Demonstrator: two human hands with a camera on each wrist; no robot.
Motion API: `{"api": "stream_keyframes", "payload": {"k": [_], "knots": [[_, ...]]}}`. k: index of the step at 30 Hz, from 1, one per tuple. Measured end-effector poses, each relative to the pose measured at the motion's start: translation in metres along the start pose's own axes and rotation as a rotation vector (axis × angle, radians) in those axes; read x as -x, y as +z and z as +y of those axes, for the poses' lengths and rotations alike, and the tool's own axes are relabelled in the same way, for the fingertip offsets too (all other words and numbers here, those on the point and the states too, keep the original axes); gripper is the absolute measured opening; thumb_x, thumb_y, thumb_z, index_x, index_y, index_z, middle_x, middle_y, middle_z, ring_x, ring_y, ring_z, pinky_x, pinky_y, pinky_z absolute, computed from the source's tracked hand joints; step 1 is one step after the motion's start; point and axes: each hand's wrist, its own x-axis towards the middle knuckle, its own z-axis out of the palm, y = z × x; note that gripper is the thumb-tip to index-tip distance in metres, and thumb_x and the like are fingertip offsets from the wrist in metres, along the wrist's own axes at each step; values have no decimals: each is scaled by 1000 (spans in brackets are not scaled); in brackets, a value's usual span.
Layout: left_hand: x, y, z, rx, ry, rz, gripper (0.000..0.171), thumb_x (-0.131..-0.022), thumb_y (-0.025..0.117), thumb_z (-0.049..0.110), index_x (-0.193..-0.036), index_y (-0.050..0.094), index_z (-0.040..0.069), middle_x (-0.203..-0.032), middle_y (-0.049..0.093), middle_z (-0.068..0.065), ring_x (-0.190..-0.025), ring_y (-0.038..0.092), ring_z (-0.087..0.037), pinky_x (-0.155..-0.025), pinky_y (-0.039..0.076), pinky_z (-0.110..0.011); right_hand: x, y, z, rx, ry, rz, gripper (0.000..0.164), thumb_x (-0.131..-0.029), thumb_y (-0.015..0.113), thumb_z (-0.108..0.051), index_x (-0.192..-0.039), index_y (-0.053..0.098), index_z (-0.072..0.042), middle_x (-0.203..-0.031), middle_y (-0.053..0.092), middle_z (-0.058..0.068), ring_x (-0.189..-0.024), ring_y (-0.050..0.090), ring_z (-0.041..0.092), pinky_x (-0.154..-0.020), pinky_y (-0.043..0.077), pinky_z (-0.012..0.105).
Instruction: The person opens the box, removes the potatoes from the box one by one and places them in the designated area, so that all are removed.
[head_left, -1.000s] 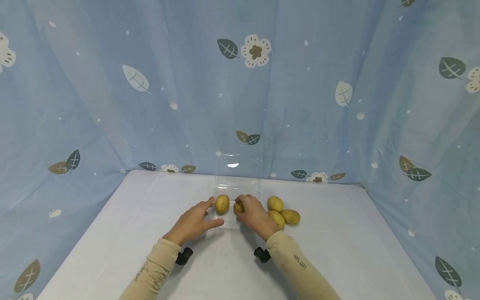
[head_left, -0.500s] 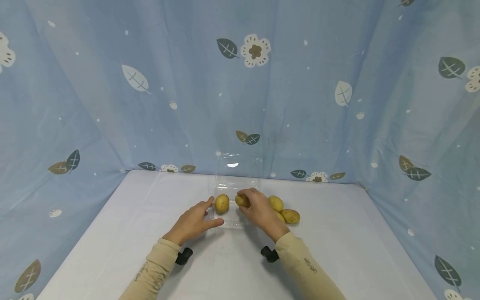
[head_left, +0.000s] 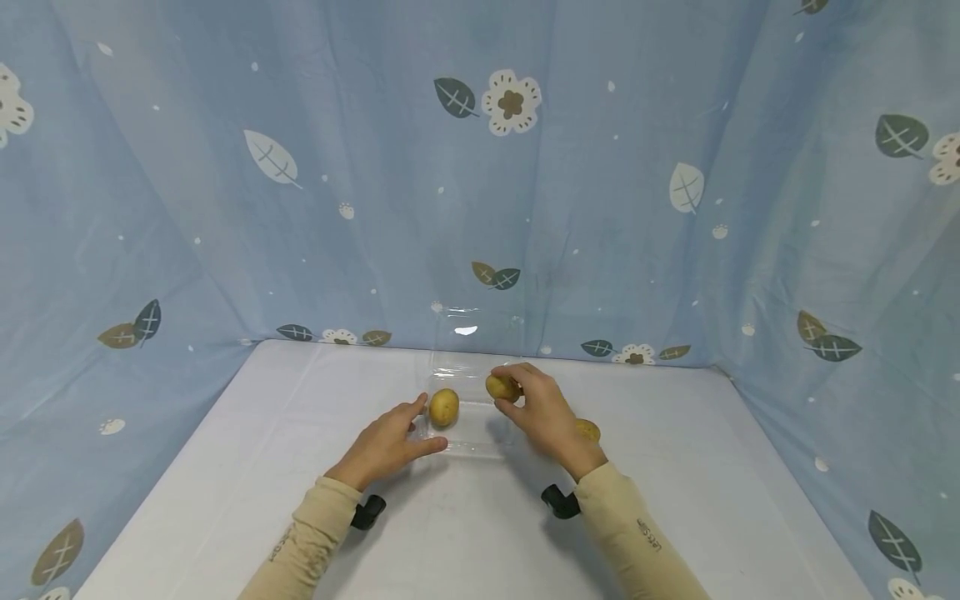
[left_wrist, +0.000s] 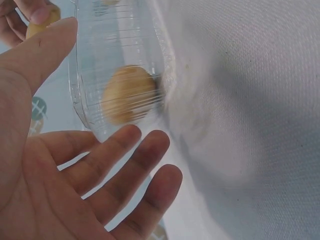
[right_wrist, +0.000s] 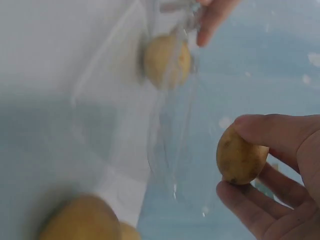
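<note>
My right hand [head_left: 546, 415] pinches a yellow potato [head_left: 500, 387] between thumb and fingers, above the right part of a clear plastic clamshell box [head_left: 472, 448]. The right wrist view shows the same potato [right_wrist: 242, 155] raised above the box's rim, with brown specks on its skin. Another potato [head_left: 444, 407] lies inside the box at the left. My left hand [head_left: 386, 443] is at the box's left side, thumb and fingers spread around the corner. In the left wrist view, the potato in the box [left_wrist: 129, 94] shows through the ribbed wall, close to the fingertips.
The box's clear lid [head_left: 478, 337] stands raised at the back, in front of the blue patterned curtain [head_left: 375, 167]. To the right on the white table [head_left: 675, 500], a loose potato [head_left: 589, 428] peeks out behind my right wrist; more potatoes [right_wrist: 82, 220] show in the right wrist view.
My right hand has lifted the potato from low in the box and moved it back and to the right, now covering most of the loose potatoes. The left hand has stayed still.
</note>
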Motion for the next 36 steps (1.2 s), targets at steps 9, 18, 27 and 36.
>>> {"api": "stream_keyframes", "payload": {"k": [9,18,27,36], "knots": [[0,1,-1,2,1,-4,95,-87,74,57,-156,37,3,-144,55,-17,-114,63,-25,-93,52,-48,3,-25,24,-39,-90,92,55,-86,82,-7,-137,60,-7,-123,65,5,-107,63,19,-88,57,36],[0,0,0,3,7,-5,97,-86,73,60,-156,37,3,-144,55,-16,-113,64,-25,-92,52,-48,15,-46,49,-7,-89,152,50,-88,81,-9,-135,64,-9,-131,63,7,-106,64,21,-85,57,37],[0,0,2,5,8,-1,94,-88,75,54,-156,37,2,-146,53,-20,-114,64,-28,-94,52,-50,29,-68,71,-108,76,153,50,-88,80,-7,-135,64,-9,-132,62,12,-118,63,31,-92,56,39],[1,0,2,7,-6,-5,93,-88,75,53,-157,36,3,-147,52,-19,-115,64,-28,-94,52,-51,44,-78,94,-102,114,161,51,-87,80,-7,-136,64,-10,-129,63,13,-115,63,33,-91,57,43]]}}
